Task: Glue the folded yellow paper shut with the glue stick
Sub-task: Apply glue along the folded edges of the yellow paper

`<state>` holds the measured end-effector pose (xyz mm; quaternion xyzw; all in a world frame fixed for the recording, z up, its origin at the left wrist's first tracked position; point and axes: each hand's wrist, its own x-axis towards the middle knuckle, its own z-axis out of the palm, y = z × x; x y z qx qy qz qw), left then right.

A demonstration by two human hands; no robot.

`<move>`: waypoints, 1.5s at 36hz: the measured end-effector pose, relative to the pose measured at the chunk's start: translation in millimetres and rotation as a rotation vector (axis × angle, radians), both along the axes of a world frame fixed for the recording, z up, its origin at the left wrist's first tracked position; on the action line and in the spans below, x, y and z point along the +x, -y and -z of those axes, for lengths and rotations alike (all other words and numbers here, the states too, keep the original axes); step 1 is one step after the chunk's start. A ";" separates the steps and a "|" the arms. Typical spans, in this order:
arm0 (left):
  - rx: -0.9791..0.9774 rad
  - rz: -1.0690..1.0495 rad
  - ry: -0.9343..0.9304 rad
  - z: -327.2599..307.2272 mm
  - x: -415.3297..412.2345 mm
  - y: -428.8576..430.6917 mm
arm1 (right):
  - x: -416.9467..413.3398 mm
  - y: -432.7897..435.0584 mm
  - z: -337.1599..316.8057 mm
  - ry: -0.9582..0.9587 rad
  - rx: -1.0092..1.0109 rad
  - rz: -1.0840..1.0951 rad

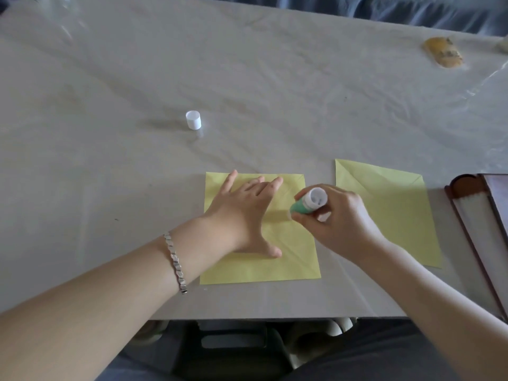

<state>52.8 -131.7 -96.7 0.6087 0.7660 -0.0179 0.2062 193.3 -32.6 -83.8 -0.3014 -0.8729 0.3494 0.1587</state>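
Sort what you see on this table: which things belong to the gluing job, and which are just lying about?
In the job: folded yellow paper under the left hand; glue stick in the right hand; its white cap.

Lying about: second yellow paper; wooden frame; orange packet.

A folded paper (261, 259) is lying on the table (110, 166) near its front edge. The left hand (244, 215) is resting flat on top of it. The right hand (338, 221), just to the right, is holding the glue stick (308, 203) over the paper's right part. A second folded paper (390, 210) is lying further right, apart from the first. A cap (193, 120) is standing behind and to the left. A box (483, 229) is sitting at the right edge.
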 end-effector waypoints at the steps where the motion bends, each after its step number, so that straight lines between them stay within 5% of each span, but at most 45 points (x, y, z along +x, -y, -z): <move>1: -0.001 0.003 -0.003 -0.2 -0.2 0.2 | 1.1 1.2 2.0 0.003 -0.003 -0.006; 15: -0.035 0.026 -0.052 -1.7 -0.9 -0.2 | 55.1 28.5 -0.5 0.118 -0.075 -0.219; 25: -0.020 0.012 0.119 -2.9 -14.4 -3.9 | 9.5 8.5 -6.3 -0.037 -0.019 0.049; 43: 0.030 0.006 0.136 -1.7 -19.0 -4.9 | 47.7 40.9 1.6 0.110 -0.062 -0.198; 49: 0.018 -0.016 0.164 -0.3 -19.2 -5.2 | 19.3 24.4 -7.1 -0.013 -0.078 0.026; 54: 0.017 -0.029 0.156 0.1 -18.5 -5.4 | -3.2 18.5 -1.7 0.032 -0.003 -0.002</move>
